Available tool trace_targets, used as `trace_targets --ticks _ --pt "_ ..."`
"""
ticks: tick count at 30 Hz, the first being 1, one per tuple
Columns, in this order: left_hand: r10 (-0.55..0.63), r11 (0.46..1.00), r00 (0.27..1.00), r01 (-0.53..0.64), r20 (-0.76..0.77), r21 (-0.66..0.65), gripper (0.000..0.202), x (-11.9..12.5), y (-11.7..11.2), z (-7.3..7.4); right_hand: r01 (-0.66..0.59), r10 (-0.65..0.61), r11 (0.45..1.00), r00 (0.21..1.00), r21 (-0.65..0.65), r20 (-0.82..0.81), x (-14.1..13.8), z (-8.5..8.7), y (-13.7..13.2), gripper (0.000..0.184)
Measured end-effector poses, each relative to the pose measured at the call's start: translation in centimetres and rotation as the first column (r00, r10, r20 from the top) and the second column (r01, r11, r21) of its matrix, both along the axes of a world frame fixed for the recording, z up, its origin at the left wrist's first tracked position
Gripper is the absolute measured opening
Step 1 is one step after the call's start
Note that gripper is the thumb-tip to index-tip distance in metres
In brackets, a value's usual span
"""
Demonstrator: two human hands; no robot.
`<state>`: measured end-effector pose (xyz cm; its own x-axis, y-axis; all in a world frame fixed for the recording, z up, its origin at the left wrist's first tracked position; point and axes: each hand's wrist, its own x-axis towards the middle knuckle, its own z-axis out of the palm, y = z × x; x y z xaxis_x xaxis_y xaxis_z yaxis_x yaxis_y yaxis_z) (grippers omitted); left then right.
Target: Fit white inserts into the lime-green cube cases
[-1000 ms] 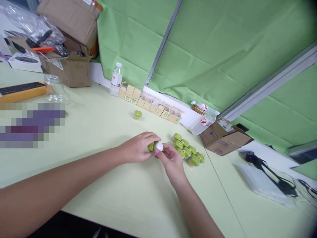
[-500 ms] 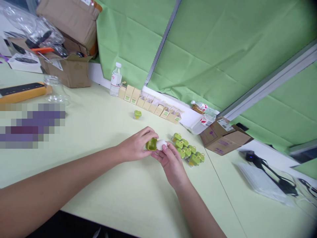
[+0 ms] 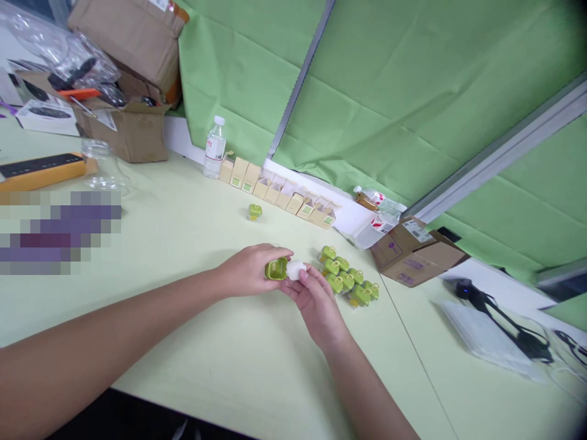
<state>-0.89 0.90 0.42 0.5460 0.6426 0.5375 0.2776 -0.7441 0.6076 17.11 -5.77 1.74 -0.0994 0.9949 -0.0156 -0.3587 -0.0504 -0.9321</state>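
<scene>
Both hands meet over a pale surface (image 3: 192, 244), with clutter behind them.
The left hand (image 3: 250, 272) has its fingers closed on a small green case (image 3: 276, 269). The right hand (image 3: 316, 302) pinches a white piece (image 3: 295, 269), seemingly touching the case. A cluster of green cases (image 3: 348, 278) lies just beside it, with a row of small boxes (image 3: 279, 192) and a water bottle (image 3: 215, 147) further back.

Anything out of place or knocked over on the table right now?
A lone green case sits apart from the cluster of green cases beside the right hand. A water bottle lies on its side by the wall; the other bottle stands upright.
</scene>
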Motion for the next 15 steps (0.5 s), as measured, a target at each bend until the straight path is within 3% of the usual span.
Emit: trace_targets --ticks 3,7,15 --pt "0.034 0.999 0.999 -0.034 0.002 -0.019 0.043 -0.02 -0.15 0.38 -0.029 0.028 1.0 0.999 -0.01 -0.029 0.16 0.0 0.11 0.016" --pt "0.035 0.998 0.999 -0.037 0.033 0.048 0.03 -0.09 0.05 0.57 -0.04 0.039 0.999 0.998 -0.025 -0.047 0.38 0.0 0.23 0.018" --pt "0.049 0.992 0.998 -0.054 0.042 0.115 0.034 -0.12 0.48 0.19 0.02 -0.02 1.0 1.0 -0.006 0.022 0.26 0.0 0.11 0.016"
